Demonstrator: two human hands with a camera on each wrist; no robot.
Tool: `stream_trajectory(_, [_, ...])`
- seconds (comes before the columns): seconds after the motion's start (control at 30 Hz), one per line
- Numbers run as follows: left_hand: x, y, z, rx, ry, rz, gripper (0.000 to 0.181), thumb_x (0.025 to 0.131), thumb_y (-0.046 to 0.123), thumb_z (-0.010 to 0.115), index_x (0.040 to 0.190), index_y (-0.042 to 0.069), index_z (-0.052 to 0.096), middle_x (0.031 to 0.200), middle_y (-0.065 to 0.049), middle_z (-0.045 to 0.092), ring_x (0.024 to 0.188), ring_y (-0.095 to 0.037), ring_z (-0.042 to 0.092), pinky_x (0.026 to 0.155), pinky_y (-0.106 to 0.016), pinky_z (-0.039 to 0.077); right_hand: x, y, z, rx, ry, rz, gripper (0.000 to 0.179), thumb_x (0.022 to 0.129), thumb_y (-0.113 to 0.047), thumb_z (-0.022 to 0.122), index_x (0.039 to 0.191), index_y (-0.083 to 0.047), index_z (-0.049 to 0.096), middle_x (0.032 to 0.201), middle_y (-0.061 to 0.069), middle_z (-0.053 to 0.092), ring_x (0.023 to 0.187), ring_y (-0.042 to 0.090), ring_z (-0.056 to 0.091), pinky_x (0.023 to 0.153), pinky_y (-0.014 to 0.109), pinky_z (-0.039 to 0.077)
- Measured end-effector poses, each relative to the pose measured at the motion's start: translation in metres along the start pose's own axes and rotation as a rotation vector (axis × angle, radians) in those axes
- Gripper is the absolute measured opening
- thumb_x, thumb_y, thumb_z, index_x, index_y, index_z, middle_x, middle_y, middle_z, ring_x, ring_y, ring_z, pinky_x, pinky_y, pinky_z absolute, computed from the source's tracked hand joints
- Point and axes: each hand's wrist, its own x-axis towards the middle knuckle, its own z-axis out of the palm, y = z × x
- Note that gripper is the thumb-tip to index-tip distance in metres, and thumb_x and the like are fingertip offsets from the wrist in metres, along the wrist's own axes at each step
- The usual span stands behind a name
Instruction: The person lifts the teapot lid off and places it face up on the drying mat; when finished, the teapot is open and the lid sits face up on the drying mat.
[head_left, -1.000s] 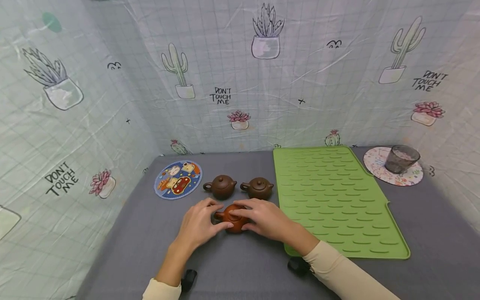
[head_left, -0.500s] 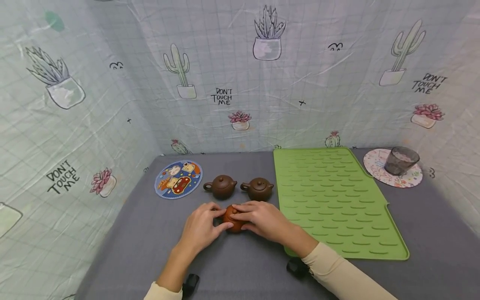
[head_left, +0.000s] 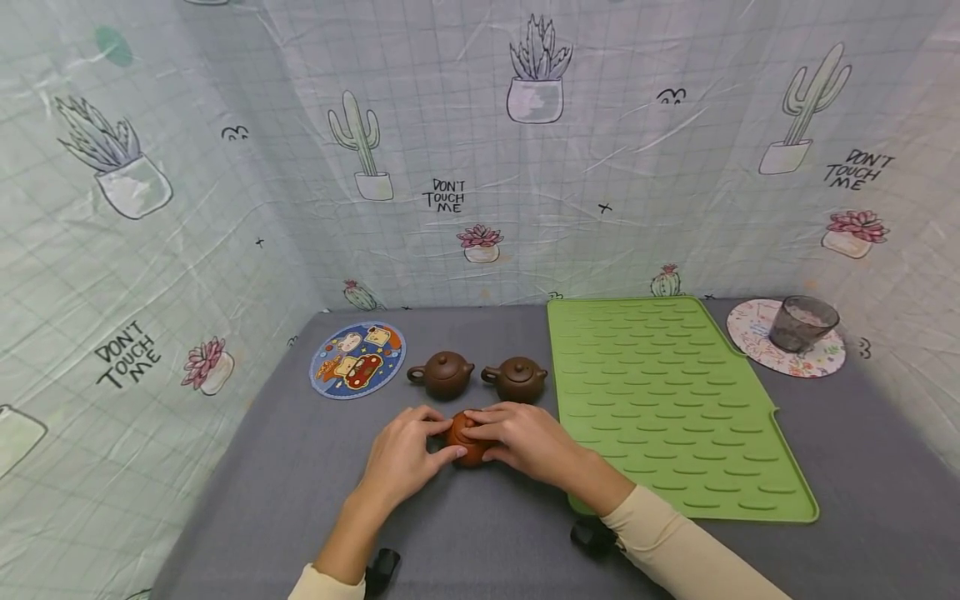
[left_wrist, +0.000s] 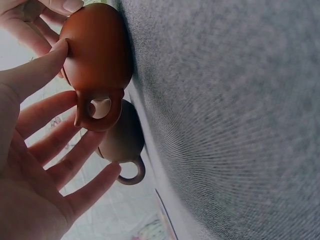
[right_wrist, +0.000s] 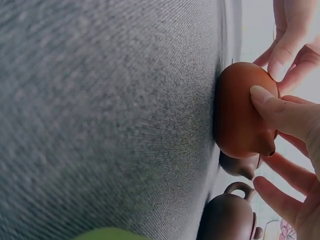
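Note:
A small reddish-brown clay teapot (head_left: pixel 470 454) stands upright on the grey cloth, between both hands. My left hand (head_left: pixel 401 454) holds it from the handle side, its thumb against the body and its index finger at the handle (left_wrist: pixel 114 117); the other fingers spread behind. My right hand (head_left: pixel 528 442) grips the spout side. Its thumb (right_wrist: pixel 265 97) presses on the body near the spout (right_wrist: pixel 267 145), with fingers reaching over the lid. Just behind stand two darker brown teapots, one at left (head_left: pixel 444 377) and one at right (head_left: pixel 519 381).
A blue cartoon-printed round mat (head_left: pixel 358 360) lies at back left. To the right is a green ridged mat (head_left: pixel 660 400). Beyond it, a dark translucent cup (head_left: pixel 802 325) stands on a patterned round mat (head_left: pixel 750 329). Printed curtains (head_left: pixel 480 150) enclose the back and sides.
Over the second, my left fingers have closed in on the reddish-brown teapot's handle, covering it in the head view. The right hand has barely moved. The darker teapots stay put.

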Motion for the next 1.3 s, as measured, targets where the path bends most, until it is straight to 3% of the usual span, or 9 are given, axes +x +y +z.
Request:
stream_trajectory(0.3, [0.004, -0.001, 0.000, -0.052, -0.019, -0.009, 0.041, 0.076, 0.038, 0.089, 0.109, 0.015, 0.082, 0.109, 0.003, 0.079, 0.102, -0.018, 0.071, 0.086, -0.042, 0.058, 0.000, 0.001, -0.003, 0.023, 0.046, -0.028, 0.046, 0.082, -0.022, 0.084, 0.127, -0.023, 0.074, 0.139, -0.002, 0.068, 0.123, 0.016, 0.067, 0.095, 0.032, 0.059])
stream_trajectory(0.47, [0.004, -0.001, -0.001, -0.095, -0.018, -0.017, 0.038, 0.075, 0.037, 0.090, 0.107, 0.018, 0.083, 0.110, 0.003, 0.080, 0.104, -0.019, 0.072, 0.088, -0.043, 0.058, 0.002, 0.002, -0.008, 0.060, 0.094, -0.052, 0.043, 0.081, -0.015, 0.084, 0.124, -0.019, 0.076, 0.135, 0.002, 0.071, 0.119, 0.018, 0.069, 0.094, 0.031, 0.059])
stream_trajectory(0.63, [0.004, -0.002, -0.001, -0.120, -0.027, -0.031, 0.033, 0.075, 0.036, 0.091, 0.103, 0.021, 0.083, 0.111, 0.005, 0.080, 0.105, -0.019, 0.072, 0.088, -0.044, 0.058, 0.003, 0.002, -0.012, 0.056, 0.141, -0.059, 0.037, 0.085, -0.011, 0.082, 0.121, -0.019, 0.077, 0.131, 0.002, 0.073, 0.116, 0.017, 0.070, 0.092, 0.028, 0.059])
stream_trajectory(0.9, [0.005, -0.003, 0.000, -0.141, -0.040, -0.026, 0.032, 0.073, 0.033, 0.092, 0.101, 0.021, 0.083, 0.112, 0.006, 0.079, 0.104, -0.018, 0.072, 0.090, -0.044, 0.057, 0.002, 0.001, -0.020, 0.046, 0.304, -0.085, 0.035, 0.083, -0.006, 0.082, 0.115, -0.020, 0.080, 0.124, 0.002, 0.076, 0.110, 0.017, 0.072, 0.087, 0.030, 0.061])
stream_trajectory(1.17, [0.005, -0.003, 0.001, -0.158, -0.051, -0.034, 0.031, 0.073, 0.032, 0.093, 0.100, 0.022, 0.082, 0.109, 0.007, 0.080, 0.098, -0.015, 0.071, 0.086, -0.040, 0.056, -0.002, -0.001, -0.029, 0.038, 0.352, -0.084, 0.041, 0.082, -0.003, 0.082, 0.119, -0.020, 0.078, 0.123, 0.001, 0.076, 0.109, 0.016, 0.072, 0.085, 0.029, 0.061])
stream_trajectory(1.3, [0.006, -0.003, 0.001, -0.165, -0.054, -0.045, 0.030, 0.072, 0.032, 0.093, 0.099, 0.024, 0.082, 0.105, 0.009, 0.080, 0.091, -0.013, 0.068, 0.078, -0.036, 0.055, -0.003, -0.005, -0.033, 0.059, 0.383, -0.050, 0.040, 0.083, -0.006, 0.082, 0.121, -0.018, 0.076, 0.118, -0.001, 0.078, 0.100, 0.012, 0.074, 0.077, 0.026, 0.060])
